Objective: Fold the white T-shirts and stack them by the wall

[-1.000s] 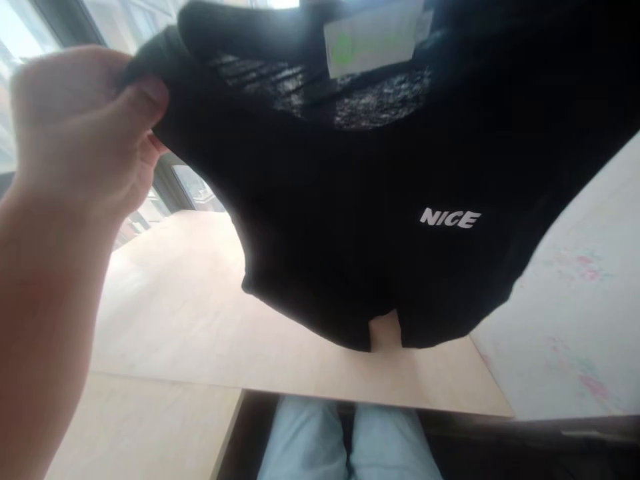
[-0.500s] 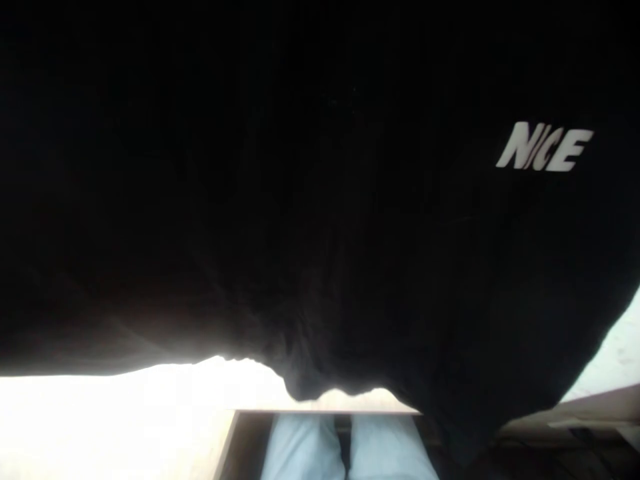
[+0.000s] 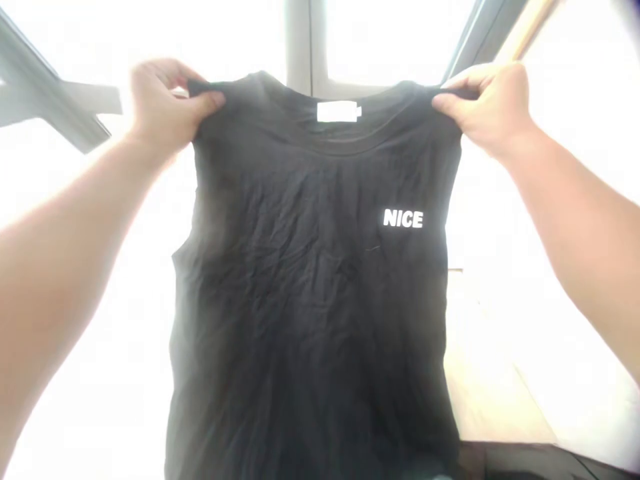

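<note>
A black T-shirt [image 3: 310, 287] with white "NICE" lettering on the chest hangs full length in front of me, held up by both shoulders. My left hand [image 3: 163, 107] pinches the left shoulder seam, fingers closed on the cloth. At the other shoulder, my right hand [image 3: 487, 107] grips the fabric the same way. A white label [image 3: 339, 111] shows inside the neckline. The sleeves look folded back behind the body of the shirt.
Bright windows with grey frames [image 3: 297, 40] fill the background behind the shirt. A light wooden table surface [image 3: 487, 373] shows at the lower right, mostly washed out by glare. A dark edge runs along the bottom right.
The shirt went from bunched close over the camera to stretched out and hanging at arm's length. My right hand has come into view on the right shoulder, and the view has tilted upward.
</note>
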Available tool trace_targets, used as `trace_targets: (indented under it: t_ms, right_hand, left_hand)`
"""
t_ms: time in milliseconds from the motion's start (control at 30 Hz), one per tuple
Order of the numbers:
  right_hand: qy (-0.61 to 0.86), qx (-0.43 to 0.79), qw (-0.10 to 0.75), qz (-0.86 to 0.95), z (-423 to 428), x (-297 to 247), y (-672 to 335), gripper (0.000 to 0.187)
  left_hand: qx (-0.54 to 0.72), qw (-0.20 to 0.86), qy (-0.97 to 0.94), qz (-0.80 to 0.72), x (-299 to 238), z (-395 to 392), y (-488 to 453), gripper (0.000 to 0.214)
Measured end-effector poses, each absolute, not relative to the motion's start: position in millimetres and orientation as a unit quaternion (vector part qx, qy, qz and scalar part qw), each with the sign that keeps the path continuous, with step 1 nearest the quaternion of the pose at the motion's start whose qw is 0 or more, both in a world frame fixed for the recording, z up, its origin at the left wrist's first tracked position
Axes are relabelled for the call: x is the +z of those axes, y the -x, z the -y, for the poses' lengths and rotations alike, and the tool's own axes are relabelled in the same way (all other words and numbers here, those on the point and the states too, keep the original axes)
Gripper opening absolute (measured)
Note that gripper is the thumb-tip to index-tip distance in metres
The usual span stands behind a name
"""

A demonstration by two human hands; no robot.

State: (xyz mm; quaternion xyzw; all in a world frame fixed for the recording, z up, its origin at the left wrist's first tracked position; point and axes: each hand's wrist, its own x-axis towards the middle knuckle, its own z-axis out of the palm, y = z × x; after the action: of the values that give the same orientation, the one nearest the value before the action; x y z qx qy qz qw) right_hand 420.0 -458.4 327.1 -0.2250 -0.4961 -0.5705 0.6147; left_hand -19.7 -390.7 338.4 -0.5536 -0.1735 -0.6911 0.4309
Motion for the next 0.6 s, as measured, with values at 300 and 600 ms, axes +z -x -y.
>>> trace_targets:
  t_ms: [300,600]
  right_hand:
    - [0.183,-0.568,0.664,0.450,478,295,-384,0.053]
    - [0.055,-0.499,0.708,0.497,424,124,-432,0.027]
  left_hand:
    - [-0.713,0.521,0.443,0.156,263,441,23,0.077]
    - [-0.666,0.552,0.402,0.302,71,341,38,0.043]
